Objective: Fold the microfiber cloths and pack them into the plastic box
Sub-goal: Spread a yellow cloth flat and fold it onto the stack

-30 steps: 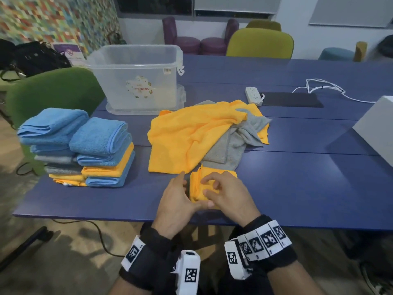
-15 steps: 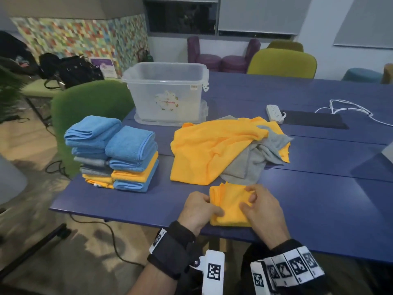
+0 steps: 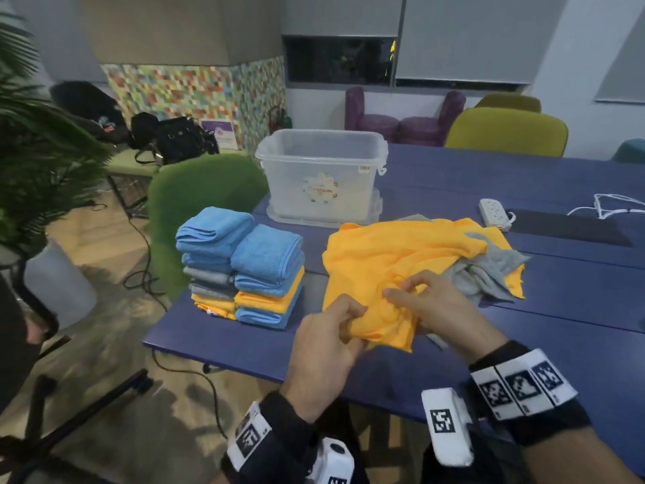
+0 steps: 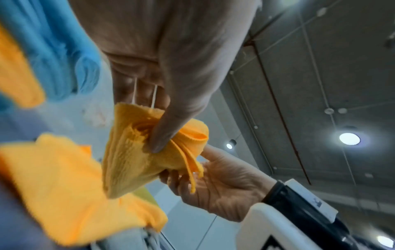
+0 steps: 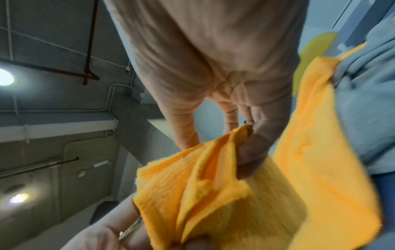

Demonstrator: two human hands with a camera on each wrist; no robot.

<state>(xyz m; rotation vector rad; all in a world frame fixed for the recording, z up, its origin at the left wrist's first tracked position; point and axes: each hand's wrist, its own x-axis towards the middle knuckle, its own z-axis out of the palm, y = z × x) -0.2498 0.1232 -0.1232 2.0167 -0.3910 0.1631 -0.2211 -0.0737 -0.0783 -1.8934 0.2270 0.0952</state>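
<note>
Head view: we see the left hand (image 3: 326, 338) and the right hand (image 3: 434, 303) both gripping one folded orange cloth (image 3: 385, 324), lifted off the blue table (image 3: 523, 316) near its front edge. The left thumb and fingers pinch the cloth's left end; the right fingers curl over its right end. Behind the hands, a loose orange cloth (image 3: 401, 253) lies spread on the table, overlapping a crumpled grey cloth (image 3: 488, 270) on its right. Near the table's left edge stand two stacks of folded cloths (image 3: 244, 270), blue on top, with grey and orange below. The clear plastic box (image 3: 321, 176) stands lidless at the far left of the table, behind the stacks. A white power strip (image 3: 494, 213) lies further right.

Left wrist view: we see the left thumb (image 4: 171, 121) pressing into the bunched folded orange cloth (image 4: 132, 152), fingers behind it. The right hand (image 4: 220, 184) holds the cloth's lower layers from beneath.

Right wrist view: we see the right hand (image 5: 224, 81) pinching a fold of the folded orange cloth (image 5: 213, 194). The loose orange cloth (image 5: 320, 135) hangs blurred at right.
</note>
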